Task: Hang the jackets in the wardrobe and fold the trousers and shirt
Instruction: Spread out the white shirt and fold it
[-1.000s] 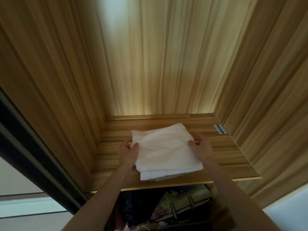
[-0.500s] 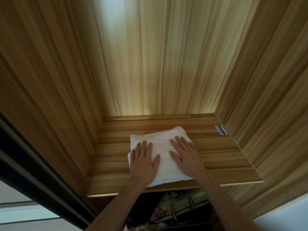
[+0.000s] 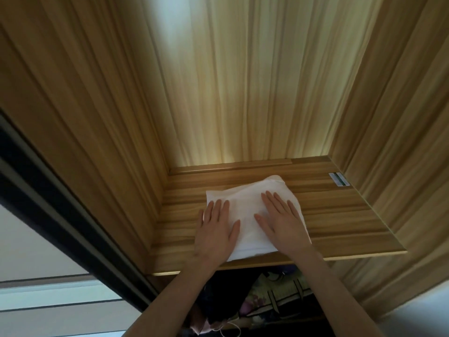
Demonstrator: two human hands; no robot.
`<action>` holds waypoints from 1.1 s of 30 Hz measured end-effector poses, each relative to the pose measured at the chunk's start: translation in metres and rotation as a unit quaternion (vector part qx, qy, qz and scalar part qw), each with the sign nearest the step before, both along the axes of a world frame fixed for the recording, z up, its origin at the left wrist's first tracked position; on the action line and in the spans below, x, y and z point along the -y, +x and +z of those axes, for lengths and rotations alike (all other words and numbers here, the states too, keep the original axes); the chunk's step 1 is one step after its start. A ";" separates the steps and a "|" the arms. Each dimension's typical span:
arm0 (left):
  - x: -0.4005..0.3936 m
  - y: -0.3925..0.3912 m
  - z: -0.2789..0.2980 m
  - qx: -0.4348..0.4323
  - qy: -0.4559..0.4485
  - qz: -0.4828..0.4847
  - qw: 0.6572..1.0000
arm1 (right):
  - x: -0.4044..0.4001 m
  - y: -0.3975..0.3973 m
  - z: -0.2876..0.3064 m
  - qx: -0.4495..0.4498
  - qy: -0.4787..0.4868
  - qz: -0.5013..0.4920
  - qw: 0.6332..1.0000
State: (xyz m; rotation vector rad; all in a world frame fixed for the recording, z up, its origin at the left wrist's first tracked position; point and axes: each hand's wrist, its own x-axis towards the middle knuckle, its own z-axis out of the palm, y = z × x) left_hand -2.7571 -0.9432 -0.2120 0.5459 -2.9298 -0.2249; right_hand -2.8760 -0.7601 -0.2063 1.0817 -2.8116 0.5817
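Step in hand: placing of folded white garment (image 3: 252, 210) on wardrobe shelf (image 3: 340, 222); judged the folded shirt or trousers, type not tellable from the fold.
Garment position: flat on the shelf, left of centre, near edge close to the shelf's front lip, far corner pointing toward the back panel (image 3: 243, 93).
Left hand (image 3: 216, 229): flat, fingers straight and spread, palm down on the garment's near-left part, outermost finger over bare shelf wood; grasping nothing.
Right hand (image 3: 281, 222): flat, fingers straight, pressing the garment's right half; grasping nothing.
Progress: this 1 item judged folded and stowed, pending a last smoothing; state of the jackets not shown.
Next move calls for: lifting both palms straight up without dragging the top layer; fold loose, likely to skew if slid.
Label (image 3: 339, 179): small pale sticker at far right of the shelf, well apart from the garment.
Side panels: wood-grain wall left (image 3: 85, 117) and right (image 3: 401, 117), closing the shelf on both sides.
Door frame (image 3: 60, 215): dark strip, near left.
Below shelf: dark fabric and a patterned bag (image 3: 279, 297), partly hidden by both forearms.
Obstructions: none seen on the shelf around the garment; shelf edge close to the near hem, so some risk of overhang.
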 end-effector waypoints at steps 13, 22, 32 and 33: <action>0.023 0.148 0.055 -0.120 -0.075 -0.047 0.989 | 0.023 0.174 0.045 -0.127 -0.044 -0.055 0.989; 0.061 0.309 0.085 -0.201 -0.086 -0.053 0.974 | 0.074 0.320 0.083 -0.167 -0.077 -0.070 0.980; 0.168 0.406 0.133 -0.260 -0.145 0.089 0.951 | 0.197 0.402 0.144 -0.209 -0.136 0.045 0.967; 0.179 0.412 0.138 -0.265 -0.153 0.105 0.946 | 0.210 0.405 0.150 -0.217 -0.148 0.060 0.963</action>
